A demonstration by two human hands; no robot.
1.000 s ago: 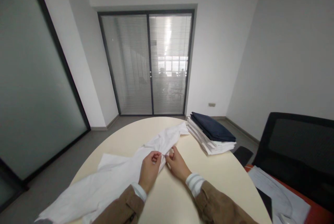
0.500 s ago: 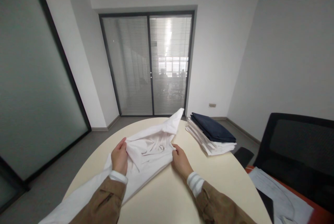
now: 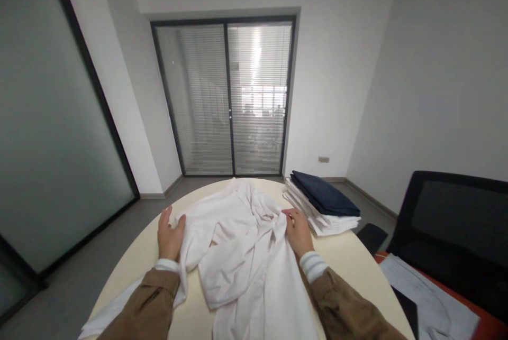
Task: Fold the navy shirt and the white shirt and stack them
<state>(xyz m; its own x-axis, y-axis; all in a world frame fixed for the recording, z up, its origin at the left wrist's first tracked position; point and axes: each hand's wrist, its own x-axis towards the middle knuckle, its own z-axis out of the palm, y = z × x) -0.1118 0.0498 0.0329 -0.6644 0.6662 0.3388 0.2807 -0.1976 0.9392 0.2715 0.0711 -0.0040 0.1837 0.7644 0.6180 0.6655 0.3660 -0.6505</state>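
White shirt spread loose on round table, right hand pinching its edge

White shirt (image 3: 248,260) lies rumpled across the middle of the round table (image 3: 341,282), its near end running out of the bottom of the view. Right hand (image 3: 299,234): thumb and fingers together, clamped on the cloth at the shirt's right side; probably a pinch because thin fabric bunches there and a small grip anchors that edge. Left hand (image 3: 170,237): thumb and fingers apart, cupped at the shirt's left side, no grip seen; whether the thumb touches cloth, cannot tell. Hands sit wide apart, likely so the fabric between them can lie broad rather than heaped.

Part of the shirt passes by the left forearm toward the table's near left edge; which part, unclear.

White folded cloths (image 3: 337,224) are stacked at the table's right edge, a navy folded cloth (image 3: 325,194) on top. Off to the side, presumably leaving the middle for the shirt. Black chair (image 3: 460,234) right of the table, papers (image 3: 428,295) on its seat.
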